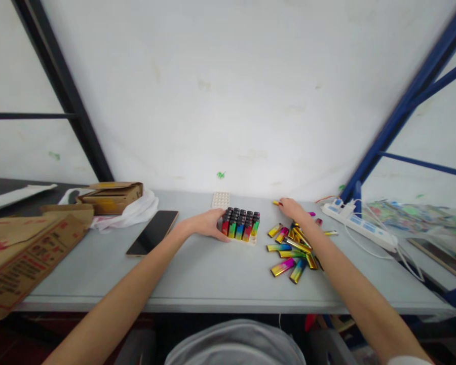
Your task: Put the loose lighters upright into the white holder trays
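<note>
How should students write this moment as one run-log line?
left hand: against upright lighters in pale tray | right hand: pinching small yellow piece | metallic pile: near right forearm

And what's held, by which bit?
The right hand seems to pinch a small yellow-and-red piece by its right end; the left hand cups black-topped multicoloured lighters at their left side.

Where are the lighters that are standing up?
In the head view, the standing lighters are near the middle of the table, between the left hand and the loose pile of lighters on the right.
</note>
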### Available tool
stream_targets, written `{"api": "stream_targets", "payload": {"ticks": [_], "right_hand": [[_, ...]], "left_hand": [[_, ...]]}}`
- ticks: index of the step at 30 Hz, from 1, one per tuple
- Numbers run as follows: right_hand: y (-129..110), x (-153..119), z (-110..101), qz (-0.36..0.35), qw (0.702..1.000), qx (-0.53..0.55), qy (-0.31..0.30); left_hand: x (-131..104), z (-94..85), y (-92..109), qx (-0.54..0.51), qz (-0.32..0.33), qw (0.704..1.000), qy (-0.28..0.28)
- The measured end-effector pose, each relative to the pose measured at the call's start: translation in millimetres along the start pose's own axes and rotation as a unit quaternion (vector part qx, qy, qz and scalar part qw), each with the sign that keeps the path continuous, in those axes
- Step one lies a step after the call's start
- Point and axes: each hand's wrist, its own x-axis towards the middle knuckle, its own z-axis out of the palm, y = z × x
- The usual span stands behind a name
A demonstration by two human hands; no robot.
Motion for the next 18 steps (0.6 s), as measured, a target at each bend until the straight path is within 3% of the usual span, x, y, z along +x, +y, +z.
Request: {"api": "stream_targets", "payload": {"ticks": [6,9,12,14,18], "right_hand": [[-9.6,-2.8,-9.5,-0.016,0.998,0.032,0.046],[-12.7,-18.7,-24.0,-0.086,0.976,0.193,0.053],[-18.7,-41.9,-37.9,-0.146,0.891,0.43,0.027],[-25.4,-55.9,-45.1,-0.164,0.838,0.519,0.035],[-42.3,-71.3,-49.5,-0.116,0.734,0.662,0.096]], "left_hand": [[-0.4,-1.5,3.6,-0.005,0.002,1.0,-0.003],[0.0,-1.9,2.8,-0.013,0.011,1.0,-0.005],[0.8,-1.3,0.1,-0.021,0.027,0.999,-0.006],[1.0,-0.7,-1.5,-0.019,0.025,0.999,-0.004],[0.2,0.2,-2.9,-0.015,0.019,1.0,-0.005]]}}
